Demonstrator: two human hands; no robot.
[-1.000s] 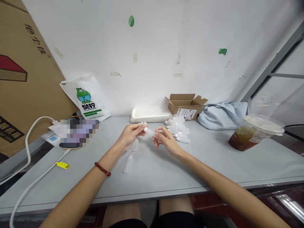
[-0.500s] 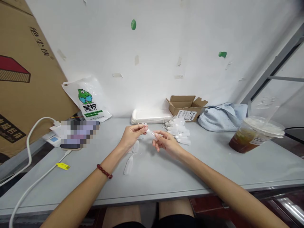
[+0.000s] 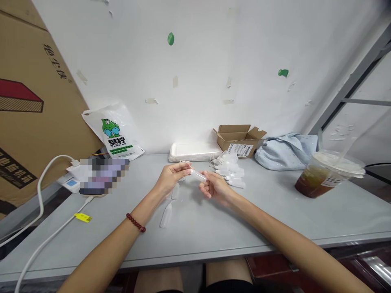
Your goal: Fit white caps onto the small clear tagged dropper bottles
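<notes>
Between my hands is a small translucent plastic tag (image 3: pixel 198 176), with a white end and a thin string. My left hand (image 3: pixel 174 176) pinches the string by its white end, fingers closed. My right hand (image 3: pixel 215 186) has thumb and index finger closed on the other end, the remaining fingers curled. Two similar pieces lie below my left hand, one of them a loose tag (image 3: pixel 166 215) nearer the table's front. To the right, beyond my right hand, is a pile of such tags (image 3: pixel 230 167) with strings, overlapping one another.
A stack of white trays (image 3: pixel 195 152) and an opened cardboard box (image 3: pixel 236 140) stand against the wall. A light blue cloth bag (image 3: pixel 285 152) and a drink cup (image 3: pixel 325 177) are at right. The left side has a phone (image 3: pixel 105 177), a cable, and a white plastic bag (image 3: pixel 114 134).
My right hand has shifted slightly, its fingers curling in more, and more of the tag shows between my hands. The head view has tilted up slightly.
</notes>
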